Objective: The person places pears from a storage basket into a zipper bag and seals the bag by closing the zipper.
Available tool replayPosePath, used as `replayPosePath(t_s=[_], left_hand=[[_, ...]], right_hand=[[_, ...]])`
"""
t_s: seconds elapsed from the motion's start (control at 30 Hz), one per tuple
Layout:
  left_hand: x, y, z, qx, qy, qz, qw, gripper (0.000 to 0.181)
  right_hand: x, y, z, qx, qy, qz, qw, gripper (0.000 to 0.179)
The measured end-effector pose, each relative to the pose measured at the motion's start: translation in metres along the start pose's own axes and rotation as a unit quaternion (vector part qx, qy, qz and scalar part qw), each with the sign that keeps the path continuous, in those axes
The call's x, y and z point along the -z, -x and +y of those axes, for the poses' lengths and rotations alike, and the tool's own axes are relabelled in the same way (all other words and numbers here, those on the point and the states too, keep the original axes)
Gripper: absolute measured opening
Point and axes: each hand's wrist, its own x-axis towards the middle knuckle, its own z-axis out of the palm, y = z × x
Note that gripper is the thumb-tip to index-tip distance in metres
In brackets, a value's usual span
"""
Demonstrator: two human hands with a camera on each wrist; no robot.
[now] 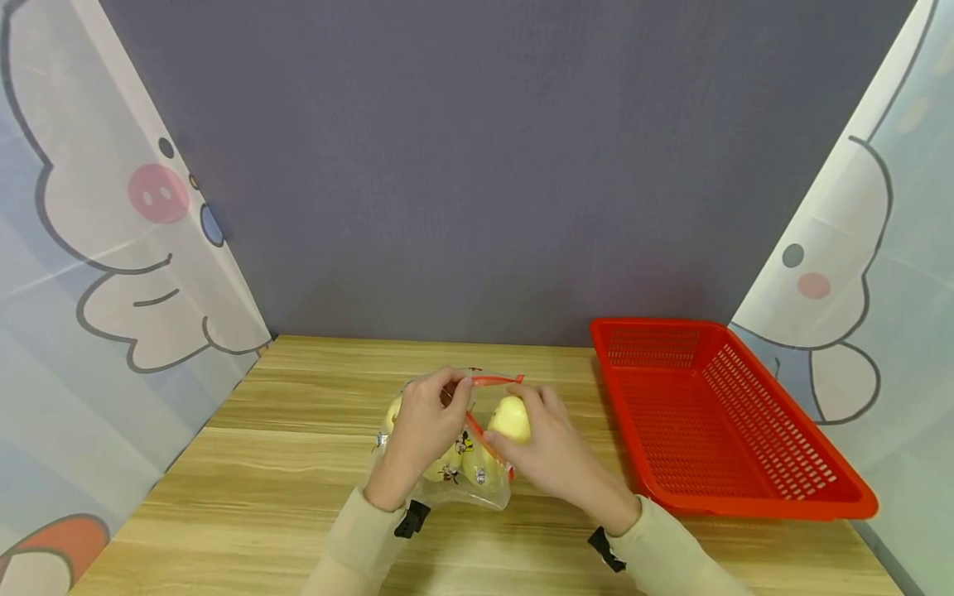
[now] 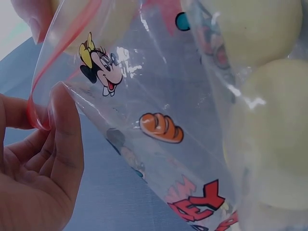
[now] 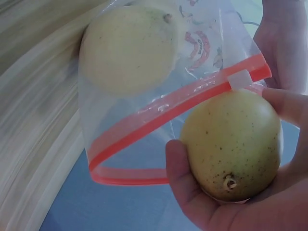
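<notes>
A clear zip bag (image 1: 469,497) with cartoon prints and a red zip strip (image 3: 168,115) lies on the table with its mouth apart. Several pale yellow pears (image 2: 272,134) are inside it. My left hand (image 1: 428,418) pinches the bag's rim between thumb and fingers, near one end of the red strip. In my right hand (image 1: 555,451) is a round, speckled yellow pear (image 3: 233,144), its stem end showing in the right wrist view. This pear is right at the bag's mouth, touching or overlapping the red strip near a white slider (image 3: 239,79).
To the right stands a red plastic basket (image 1: 760,500) with slotted walls and nothing in it. A wooden table (image 1: 298,397) runs back to a grey panel (image 1: 447,182). Cartoon-printed curtains (image 1: 89,248) hang on both sides.
</notes>
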Motion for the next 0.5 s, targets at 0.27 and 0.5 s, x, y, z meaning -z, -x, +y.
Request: replayPosePath(t_s=[0.27, 0.5], left_hand=[[0.0022, 0.0002, -0.0002, 0.015, 0.007, -0.003, 0.9999, 0.013], [0.0065, -0.0001, -0.0023, 0.034, 0.013, -0.006, 0.9993, 0.015]], right_hand=[[0.0014, -0.0011, -0.0027, 0.005, -0.04, -0.004, 0.9992, 0.055], [0.0049, -0.0012, -0.0011, 0.046, -0.048, 0.004, 0.9978, 0.034]])
